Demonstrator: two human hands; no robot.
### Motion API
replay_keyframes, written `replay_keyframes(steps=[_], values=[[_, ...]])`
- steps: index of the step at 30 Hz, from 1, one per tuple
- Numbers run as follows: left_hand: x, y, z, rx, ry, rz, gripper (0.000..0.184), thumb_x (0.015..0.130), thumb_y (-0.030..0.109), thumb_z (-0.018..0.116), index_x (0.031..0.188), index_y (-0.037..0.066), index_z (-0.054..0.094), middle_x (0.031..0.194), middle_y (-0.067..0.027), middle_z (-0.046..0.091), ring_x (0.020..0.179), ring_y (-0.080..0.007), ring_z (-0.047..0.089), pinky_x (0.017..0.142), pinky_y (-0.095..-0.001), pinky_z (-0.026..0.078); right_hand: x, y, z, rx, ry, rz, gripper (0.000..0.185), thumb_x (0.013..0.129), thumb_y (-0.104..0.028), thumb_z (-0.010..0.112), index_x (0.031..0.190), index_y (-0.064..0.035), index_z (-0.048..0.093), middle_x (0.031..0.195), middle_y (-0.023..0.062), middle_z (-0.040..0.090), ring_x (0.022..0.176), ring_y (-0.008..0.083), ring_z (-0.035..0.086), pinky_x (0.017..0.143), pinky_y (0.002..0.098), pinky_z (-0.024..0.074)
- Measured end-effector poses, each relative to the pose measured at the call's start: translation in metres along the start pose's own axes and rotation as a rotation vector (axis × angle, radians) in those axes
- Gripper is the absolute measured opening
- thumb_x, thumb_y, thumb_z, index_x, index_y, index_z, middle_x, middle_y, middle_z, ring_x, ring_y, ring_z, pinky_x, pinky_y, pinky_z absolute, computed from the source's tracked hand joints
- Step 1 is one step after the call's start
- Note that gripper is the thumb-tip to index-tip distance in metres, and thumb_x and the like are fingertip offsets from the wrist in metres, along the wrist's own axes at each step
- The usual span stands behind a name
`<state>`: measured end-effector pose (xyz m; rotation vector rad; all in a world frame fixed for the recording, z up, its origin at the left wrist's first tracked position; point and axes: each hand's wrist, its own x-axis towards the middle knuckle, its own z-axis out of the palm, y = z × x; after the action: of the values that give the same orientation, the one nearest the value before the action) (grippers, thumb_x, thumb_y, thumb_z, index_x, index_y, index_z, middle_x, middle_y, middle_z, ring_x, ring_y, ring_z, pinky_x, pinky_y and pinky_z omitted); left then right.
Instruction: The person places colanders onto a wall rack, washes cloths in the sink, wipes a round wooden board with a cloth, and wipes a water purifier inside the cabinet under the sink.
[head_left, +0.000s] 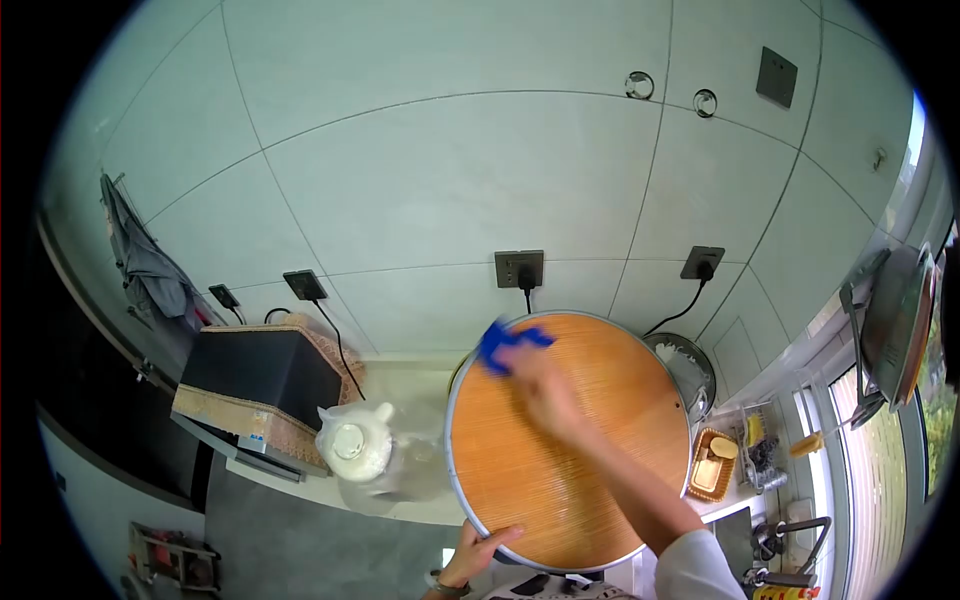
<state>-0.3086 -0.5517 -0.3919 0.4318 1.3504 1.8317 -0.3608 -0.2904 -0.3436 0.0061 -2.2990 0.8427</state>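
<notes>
A round wooden board (590,430) with a grey rim fills the middle of the head view, its surface glossy with streaks of light. My right hand (535,380) presses a blue cloth (495,347) against the board's upper left part, and is slightly blurred. At the lower left rim, my left hand (480,553) grips the board's edge, thumb on the face and the other fingers partly hidden behind. How the board is supported underneath is hidden.
Left of the board, a white lidded jug (356,445) stands on the pale counter beside a black, lace-covered appliance (265,365). To the right are a glass-lidded pot (690,370), a small basket (712,465), a wire rack and a tap (810,535). Pans hang by the window.
</notes>
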Motion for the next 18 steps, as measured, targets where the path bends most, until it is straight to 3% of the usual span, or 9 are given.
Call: replay_keyframes(steps=[3, 5, 7, 9, 11, 12, 16, 18], values=[[0.005, -0.002, 0.001, -0.027, 0.004, -0.065, 0.020, 0.084, 0.002, 0.067, 0.102, -0.007, 0.065, 0.096, -0.0096, 0.069, 0.089, -0.0138, 0.063, 0.079, -0.0276, 0.050, -0.049, -0.088, 0.010, 0.169, -0.270, -0.187, 0.040, 0.075, 0.007, 0.057, 0.111, -0.0092, 0.065, 0.125, 0.0140, 0.057, 0.120, 0.0328, 0.051, 0.099, 0.0418, 0.0430], [0.002, -0.003, 0.002, -0.052, 0.071, -0.040, 0.023, 0.083, 0.003, 0.068, 0.103, -0.007, 0.064, 0.098, -0.0105, 0.069, 0.089, -0.0138, 0.064, 0.079, -0.0280, 0.051, -0.054, -0.087, 0.004, 0.211, -0.340, -0.196, 0.043, 0.073, 0.008, 0.056, 0.113, -0.0069, 0.063, 0.124, 0.0164, 0.057, 0.121, 0.0339, 0.050, 0.102, 0.0427, 0.0403], [0.003, -0.009, -0.013, 0.035, 0.036, -0.088, 0.027, 0.082, 0.003, 0.068, 0.107, -0.007, 0.062, 0.100, -0.0112, 0.068, 0.091, -0.0145, 0.064, 0.080, -0.0282, 0.051, -0.026, -0.055, -0.003, 0.101, -0.158, -0.223, 0.046, 0.074, 0.010, 0.053, 0.116, -0.0067, 0.062, 0.125, 0.0167, 0.057, 0.121, 0.0356, 0.050, 0.102, 0.0417, 0.0404], [0.003, 0.007, -0.008, 0.021, 0.001, -0.116, 0.027, 0.082, 0.003, 0.067, 0.107, -0.007, 0.062, 0.100, -0.0106, 0.068, 0.092, -0.0151, 0.064, 0.080, -0.0283, 0.050, -0.005, 0.004, -0.015, 0.036, -0.011, 0.156, 0.047, 0.075, 0.012, 0.050, 0.118, -0.0053, 0.060, 0.125, 0.0188, 0.056, 0.119, 0.0389, 0.049, 0.101, 0.0413, 0.0411], [0.002, 0.019, 0.003, -0.049, 0.061, -0.113, 0.027, 0.082, 0.003, 0.067, 0.107, -0.006, 0.062, 0.099, -0.0100, 0.068, 0.092, -0.0154, 0.063, 0.081, -0.0286, 0.050, 0.012, 0.032, -0.012, 0.176, 0.222, 0.318, 0.049, 0.076, 0.013, 0.048, 0.121, -0.0043, 0.058, 0.124, 0.0211, 0.055, 0.116, 0.0411, 0.050, 0.098, 0.0425, 0.0430], [0.005, 0.016, 0.003, -0.044, 0.047, -0.067, 0.026, 0.082, 0.002, 0.067, 0.106, -0.006, 0.062, 0.098, -0.0099, 0.068, 0.090, -0.0160, 0.063, 0.082, -0.0290, 0.050, 0.003, 0.026, -0.005, -0.113, 0.166, 0.217, 0.052, 0.076, 0.014, 0.046, 0.124, -0.0052, 0.056, 0.125, 0.0218, 0.054, 0.115, 0.0405, 0.051, 0.097, 0.0440, 0.0439], [0.010, 0.005, 0.006, -0.086, 0.043, -0.074, 0.026, 0.081, 0.000, 0.066, 0.107, -0.006, 0.061, 0.098, -0.0096, 0.068, 0.090, -0.0163, 0.063, 0.082, -0.0288, 0.050, -0.047, -0.074, 0.005, 0.166, -0.260, -0.123, 0.055, 0.069, 0.012, 0.054, 0.119, -0.0083, 0.063, 0.134, 0.0168, 0.050, 0.123, 0.0336, 0.050, 0.102, 0.0417, 0.0423], [0.007, 0.003, 0.012, -0.205, 0.196, -0.012, 0.024, 0.079, -0.002, 0.065, 0.102, -0.006, 0.063, 0.096, -0.0106, 0.068, 0.088, -0.0178, 0.064, 0.080, -0.0292, 0.050, -0.066, -0.085, -0.001, 0.179, -0.338, -0.127, 0.056, 0.069, 0.012, 0.054, 0.120, -0.0096, 0.062, 0.137, 0.0152, 0.049, 0.124, 0.0335, 0.049, 0.105, 0.0436, 0.0394]])
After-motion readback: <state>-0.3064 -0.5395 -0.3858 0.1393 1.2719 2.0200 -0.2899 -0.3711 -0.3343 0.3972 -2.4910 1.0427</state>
